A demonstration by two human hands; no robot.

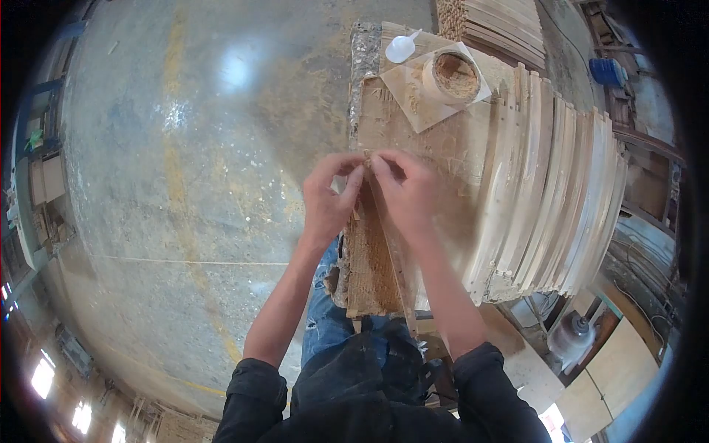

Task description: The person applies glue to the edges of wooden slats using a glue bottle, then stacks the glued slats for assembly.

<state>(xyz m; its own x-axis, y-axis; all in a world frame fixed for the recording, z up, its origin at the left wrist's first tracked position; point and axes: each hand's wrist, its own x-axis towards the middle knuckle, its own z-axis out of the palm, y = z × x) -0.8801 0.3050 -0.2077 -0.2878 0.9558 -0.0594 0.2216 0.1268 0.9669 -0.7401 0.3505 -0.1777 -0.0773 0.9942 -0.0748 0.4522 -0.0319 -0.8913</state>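
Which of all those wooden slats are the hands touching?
The thin slat standing on edge between both hands. The other slats lie fanned out in a row to the right, untouched.

Head-worn view, steeply downward, close

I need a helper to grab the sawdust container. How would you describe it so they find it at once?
Start at the work board in front of the person. At its far end, on a pale square sheet, stands a round open cup filled with brown sawdust. The white squeeze bottle beside it lies flat.
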